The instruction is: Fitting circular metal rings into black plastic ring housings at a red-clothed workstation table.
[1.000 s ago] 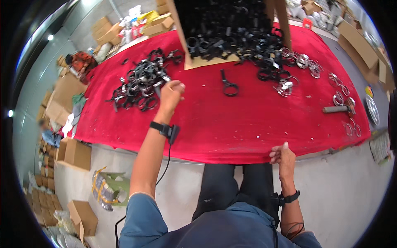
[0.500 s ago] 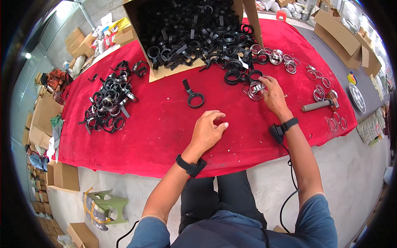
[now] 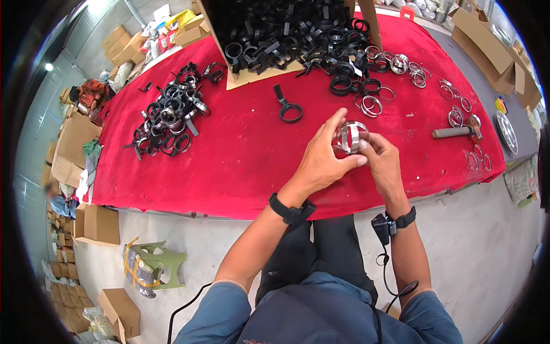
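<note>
Above the near part of the red cloth, a small bunch of shiny metal rings (image 3: 350,136) is held between my two hands. My left hand (image 3: 321,157) curves round it from the left, thumb below. The thumb and fingers of my right hand (image 3: 382,165) close on its right side. Part of the bunch is hidden by the fingers. A single black ring with a tab (image 3: 291,113) lies on the cloth ahead to the left. Beyond my hands lie a few more metal rings (image 3: 372,106), close to black rings (image 3: 341,85).
An open cardboard box (image 3: 378,31) spills black rings at the back. A pile of black and metal rings (image 3: 168,116) lies to the left. On the right are a hammer (image 3: 452,132), metal rings (image 3: 455,117) and a round metal plate (image 3: 506,132). A green stool (image 3: 166,264) stands on the floor.
My right hand has lifted metal rings off the cloth and drawn them nearer. My left hand has moved right and closed round them. The view has shifted slightly.
</note>
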Motion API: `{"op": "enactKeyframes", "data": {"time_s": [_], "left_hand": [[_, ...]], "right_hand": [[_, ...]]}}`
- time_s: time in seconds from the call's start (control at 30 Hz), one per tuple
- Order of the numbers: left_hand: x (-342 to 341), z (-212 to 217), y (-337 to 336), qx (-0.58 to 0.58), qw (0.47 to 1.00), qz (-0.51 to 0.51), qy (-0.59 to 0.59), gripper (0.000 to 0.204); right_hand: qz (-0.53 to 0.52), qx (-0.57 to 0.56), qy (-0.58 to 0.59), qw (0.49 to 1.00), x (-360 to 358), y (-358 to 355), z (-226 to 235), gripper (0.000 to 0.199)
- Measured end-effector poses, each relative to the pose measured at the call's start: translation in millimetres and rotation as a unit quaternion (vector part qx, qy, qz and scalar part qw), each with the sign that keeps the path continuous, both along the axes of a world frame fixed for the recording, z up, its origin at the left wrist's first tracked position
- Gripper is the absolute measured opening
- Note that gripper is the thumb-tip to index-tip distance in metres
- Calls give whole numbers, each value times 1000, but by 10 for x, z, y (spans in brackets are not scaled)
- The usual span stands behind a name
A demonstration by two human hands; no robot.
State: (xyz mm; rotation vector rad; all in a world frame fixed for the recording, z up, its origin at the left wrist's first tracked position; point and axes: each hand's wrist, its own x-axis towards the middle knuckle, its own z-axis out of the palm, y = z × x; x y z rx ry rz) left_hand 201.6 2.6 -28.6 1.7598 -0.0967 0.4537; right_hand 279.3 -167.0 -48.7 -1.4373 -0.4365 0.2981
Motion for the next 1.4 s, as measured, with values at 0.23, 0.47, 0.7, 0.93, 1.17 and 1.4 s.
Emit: {"op": "enactKeyframes", "data": {"time_s": [0.23, 0.47, 0.7, 0.93, 1.17, 1.4], "left_hand": [[-336, -96, 267, -201, 977, 57, 32, 73], [-17, -16, 375, 201, 955, 160, 148, 99], [-292, 209, 163, 122, 980, 125, 97, 82], [-1100, 482, -189, 142, 988, -22, 56, 105], [-1331, 613, -203, 165, 983, 71, -21, 86], [-1532, 820, -132, 141, 971, 193, 31, 78]], "right_hand": [[-112, 85, 118, 983, -335, -405, -85, 34], [-3, 208, 219, 953, -656, -528, 51, 42], [48, 257, 294, 919, -731, -638, 70, 50], [200, 288, 354, 867, -901, -268, 97, 42], [293, 292, 444, 795, -1236, 174, 228, 35], [324, 315, 412, 791, -1288, 271, 168, 58]]}}
